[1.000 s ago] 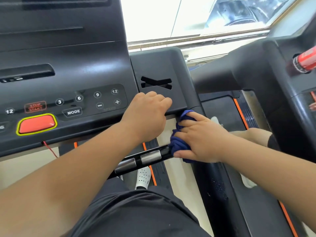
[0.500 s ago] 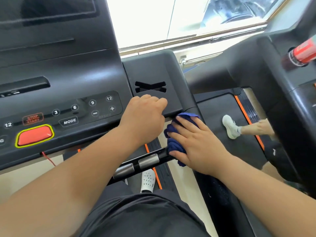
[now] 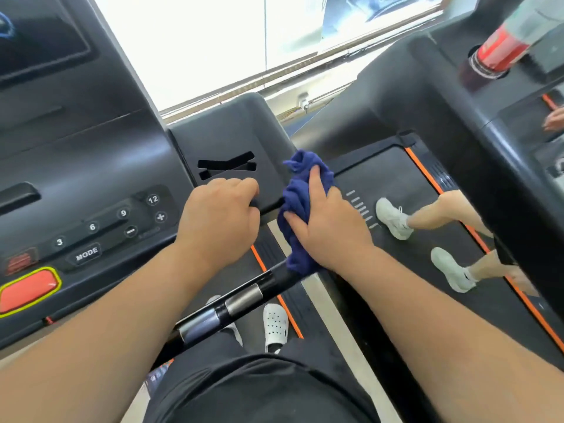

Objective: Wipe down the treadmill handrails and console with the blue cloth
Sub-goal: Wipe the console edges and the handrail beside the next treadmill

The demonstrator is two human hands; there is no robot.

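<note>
1. The blue cloth (image 3: 297,196) is bunched against the console's (image 3: 91,141) right corner, its lower end touching the handrail (image 3: 244,296).
2. The right hand (image 3: 329,230) clutches the cloth. The left hand (image 3: 219,215), just beside it, curls over the console's near edge.
3. Console keys read "MODE" (image 3: 87,254), 3, 6, 9, 12.
4. Far right stands a red-labelled bottle (image 3: 494,53).
</note>
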